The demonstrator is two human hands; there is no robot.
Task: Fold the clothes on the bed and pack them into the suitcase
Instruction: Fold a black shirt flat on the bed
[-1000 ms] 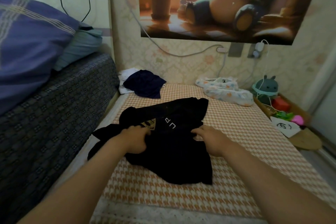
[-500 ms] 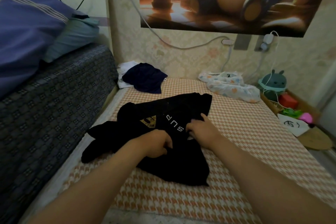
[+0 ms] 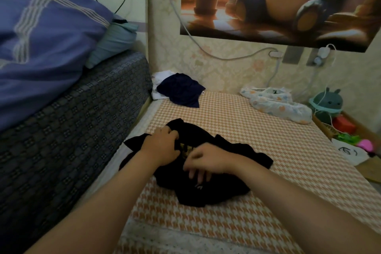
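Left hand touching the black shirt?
Touching. Head view: the left hand lies on the shirt, fingers curled into its fabric near the far edge, with no gap showing.

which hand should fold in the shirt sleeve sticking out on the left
Left, probably. The left hand grips the shirt right beside that sleeve; the right hand sits over the middle and would have to reach across.

Head view, forward-down, close over the bed (image 3: 237,113)

Both forearms bare along whole visible length; left grip (image 3: 162,147), right grip (image 3: 208,161) likewise bare.
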